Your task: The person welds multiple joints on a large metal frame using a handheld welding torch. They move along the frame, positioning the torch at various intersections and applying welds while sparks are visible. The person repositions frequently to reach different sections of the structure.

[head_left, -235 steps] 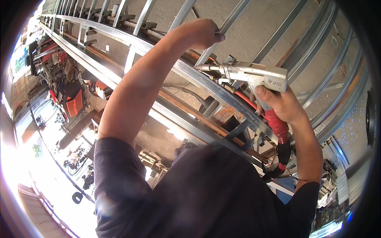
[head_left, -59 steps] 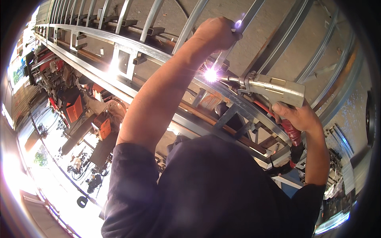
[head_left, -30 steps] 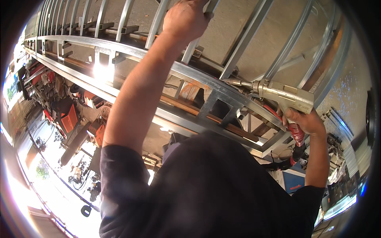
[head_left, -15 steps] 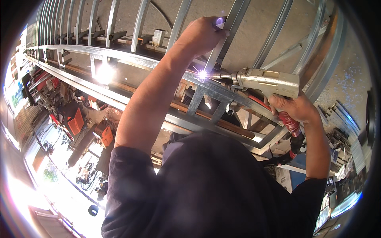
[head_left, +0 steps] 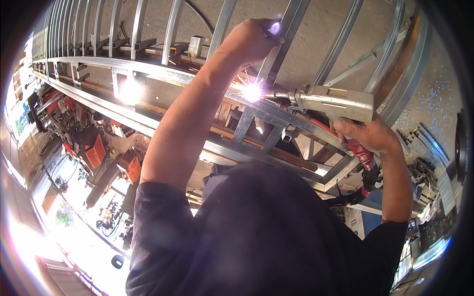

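Observation:
My right hand [head_left: 363, 132] is closed round the grip of a pale metal welding gun [head_left: 335, 102], which points left. A bright violet-white arc [head_left: 253, 92] burns at the gun's nozzle and throws orange sparks. It sits where an upright square metal tube [head_left: 288, 37] meets the long rail [head_left: 163, 73] of a steel frame. Closed at that tube, farther from me than the arc, is my left hand [head_left: 251, 43]; its fingertips are partly washed out by a violet glare. The joint itself is hidden by the light.
A row of upright tubes [head_left: 138, 29] runs along the rail to the far left. Short square tube pieces [head_left: 196, 47] stand by it. Orange-red boxes [head_left: 96, 152] and clutter lie at lower left. Stacked metal strips [head_left: 427, 145] lie at right. A red-wrapped cable [head_left: 360, 154] hangs from the gun.
The arc has grown larger and brighter, and sparks now spray up and left from it. Both hands and the welding gun have stayed almost in place.

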Demonstrator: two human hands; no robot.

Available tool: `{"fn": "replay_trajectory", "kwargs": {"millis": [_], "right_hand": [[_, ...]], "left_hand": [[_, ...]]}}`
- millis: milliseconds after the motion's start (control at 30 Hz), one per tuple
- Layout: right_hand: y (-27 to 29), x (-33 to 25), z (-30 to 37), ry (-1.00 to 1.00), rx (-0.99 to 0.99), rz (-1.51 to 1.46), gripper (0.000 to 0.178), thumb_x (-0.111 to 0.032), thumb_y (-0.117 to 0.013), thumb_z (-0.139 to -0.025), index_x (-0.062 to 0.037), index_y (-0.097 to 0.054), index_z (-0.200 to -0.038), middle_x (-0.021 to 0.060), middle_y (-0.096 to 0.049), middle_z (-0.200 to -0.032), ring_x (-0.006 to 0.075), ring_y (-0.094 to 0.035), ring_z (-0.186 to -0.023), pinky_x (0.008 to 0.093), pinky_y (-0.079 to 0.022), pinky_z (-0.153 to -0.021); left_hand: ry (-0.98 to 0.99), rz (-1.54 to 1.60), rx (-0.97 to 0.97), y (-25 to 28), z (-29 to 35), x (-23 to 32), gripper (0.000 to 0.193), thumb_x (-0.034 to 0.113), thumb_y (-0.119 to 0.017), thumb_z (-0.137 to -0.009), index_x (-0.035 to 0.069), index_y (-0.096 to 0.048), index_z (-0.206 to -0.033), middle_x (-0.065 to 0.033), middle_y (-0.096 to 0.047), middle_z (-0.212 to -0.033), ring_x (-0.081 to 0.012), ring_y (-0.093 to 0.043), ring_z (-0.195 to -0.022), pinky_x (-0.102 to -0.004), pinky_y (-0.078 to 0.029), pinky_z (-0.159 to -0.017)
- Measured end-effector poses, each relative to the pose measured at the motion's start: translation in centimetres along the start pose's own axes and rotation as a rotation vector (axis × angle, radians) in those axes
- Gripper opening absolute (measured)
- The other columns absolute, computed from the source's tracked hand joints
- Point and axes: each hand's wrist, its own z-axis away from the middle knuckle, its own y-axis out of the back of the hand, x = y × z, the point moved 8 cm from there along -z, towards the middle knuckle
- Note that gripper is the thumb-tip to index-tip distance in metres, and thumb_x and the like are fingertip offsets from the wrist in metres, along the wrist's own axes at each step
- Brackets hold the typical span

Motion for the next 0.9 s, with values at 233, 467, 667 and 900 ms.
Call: {"fn": "replay_trajectory", "kwargs": {"millis": [233, 467, 667, 900], "right_hand": [[0.1, -0.2, 0.3, 0.001, 0.000, 0.023, 0.057, -0.034, -0.077, -0.098, 0.0001, -0.058, -0.140, 0.0063, -0.069, -0.091, 0.0139, -0.066, -0.072, 0.0307, -0.056, -0.065], [0.4, 0.3, 0.6, 0.003, 0.005, 0.022, 0.062, -0.037, -0.079, -0.097, -0.0002, -0.058, -0.141, 0.0072, -0.070, -0.092, 0.0141, -0.067, -0.071, 0.0311, -0.056, -0.064], [0.4, 0.2, 1.0, -0.027, 0.026, 0.016, 0.062, -0.037, -0.079, -0.097, -0.0008, -0.058, -0.142, 0.0069, -0.070, -0.092, 0.0137, -0.066, -0.071, 0.0310, -0.056, -0.064], [2.3, 1.7, 3.4, -0.045, 0.103, -0.096, 0.042, -0.024, -0.077, -0.099, 0.0003, -0.062, -0.130, 0.0090, -0.072, -0.097, 0.0155, -0.069, -0.078, 0.0319, -0.059, -0.068]], "left_hand": [[-0.069, -0.078, 0.040, 0.2, -0.2, 0.1, 0.054, 0.037, -0.077, -0.093, 0.016, -0.067, -0.142, -0.0144, -0.078, -0.096, -0.0249, -0.075, -0.086, -0.0382, -0.058, -0.083], [-0.021, -0.102, 0.008, 0.2, 0.2, 0.7, 0.054, 0.047, -0.070, -0.098, 0.016, -0.067, -0.143, -0.0125, -0.077, -0.086, -0.0230, -0.075, -0.080, -0.0351, -0.058, -0.079], [-0.006, -0.059, -0.019, 0.2, 0.7, 1.5, 0.054, 0.047, -0.068, -0.099, 0.015, -0.066, -0.143, -0.0123, -0.077, -0.085, -0.0236, -0.075, -0.079, -0.0359, -0.059, -0.080], [0.004, -0.137, -0.007, 0.5, 1.9, 3.0, 0.055, 0.028, -0.072, -0.097, 0.009, -0.061, -0.147, -0.0161, -0.076, -0.118, -0.0194, -0.073, -0.098, -0.0340, -0.059, -0.082]]}}
